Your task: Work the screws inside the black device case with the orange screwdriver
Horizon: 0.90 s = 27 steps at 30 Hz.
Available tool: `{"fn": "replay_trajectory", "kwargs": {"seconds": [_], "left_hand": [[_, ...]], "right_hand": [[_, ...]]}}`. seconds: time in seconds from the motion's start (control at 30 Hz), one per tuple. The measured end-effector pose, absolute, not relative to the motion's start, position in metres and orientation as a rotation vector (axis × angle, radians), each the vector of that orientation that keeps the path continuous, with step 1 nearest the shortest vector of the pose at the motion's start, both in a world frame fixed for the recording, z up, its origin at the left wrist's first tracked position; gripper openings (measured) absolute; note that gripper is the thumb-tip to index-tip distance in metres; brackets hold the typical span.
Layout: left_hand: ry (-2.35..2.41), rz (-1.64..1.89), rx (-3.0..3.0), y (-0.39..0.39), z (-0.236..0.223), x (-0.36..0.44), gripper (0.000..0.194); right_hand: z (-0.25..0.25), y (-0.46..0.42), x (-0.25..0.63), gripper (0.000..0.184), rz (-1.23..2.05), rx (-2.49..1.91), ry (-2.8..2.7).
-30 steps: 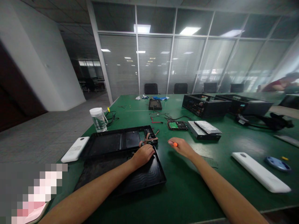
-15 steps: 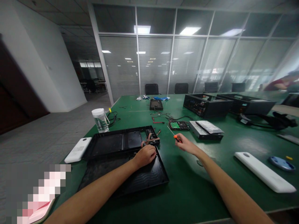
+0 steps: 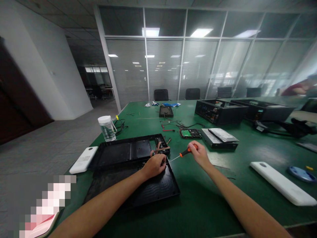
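My right hand grips a screwdriver with a black and orange handle. Its thin metal shaft slants down to the left, the tip close to the fingers of my left hand. That left hand is closed over the inner right side of an opened black plastic case; whatever its fingers pinch is hidden. Just behind it, a multicoloured ribbon cable lies at the right end of the case's rear half.
Beyond my right hand lie a hard drive board, an optical drive and red wires. Two black computer cases stand at the back right. A water bottle and white power banks rest on the green table.
My right hand has turned the screwdriver, so its shaft has swung from pointing away to pointing left and down at my left fingers. The left hand stays in place.
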State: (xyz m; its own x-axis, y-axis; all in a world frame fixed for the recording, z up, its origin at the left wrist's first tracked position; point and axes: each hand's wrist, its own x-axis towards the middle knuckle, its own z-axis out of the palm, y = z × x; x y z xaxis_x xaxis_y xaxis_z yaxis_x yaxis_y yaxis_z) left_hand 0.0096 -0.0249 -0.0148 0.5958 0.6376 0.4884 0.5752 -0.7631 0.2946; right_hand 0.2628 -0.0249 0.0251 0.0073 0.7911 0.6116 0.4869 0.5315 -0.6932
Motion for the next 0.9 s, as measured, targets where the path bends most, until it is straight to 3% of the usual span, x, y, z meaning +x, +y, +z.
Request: {"fn": "replay_trajectory", "kwargs": {"seconds": [0.63,0.9], "left_hand": [[1.012,0.918,2.662,-0.028,-0.012,0.009,0.015],[1.027,0.914,2.663,-0.028,-0.012,0.009,0.014]], "right_hand": [[0.020,-0.030,0.253,0.031,0.115,-1.161,-1.888],[0.094,-0.051,0.217,0.052,-0.401,-1.518,-2.299]]}}
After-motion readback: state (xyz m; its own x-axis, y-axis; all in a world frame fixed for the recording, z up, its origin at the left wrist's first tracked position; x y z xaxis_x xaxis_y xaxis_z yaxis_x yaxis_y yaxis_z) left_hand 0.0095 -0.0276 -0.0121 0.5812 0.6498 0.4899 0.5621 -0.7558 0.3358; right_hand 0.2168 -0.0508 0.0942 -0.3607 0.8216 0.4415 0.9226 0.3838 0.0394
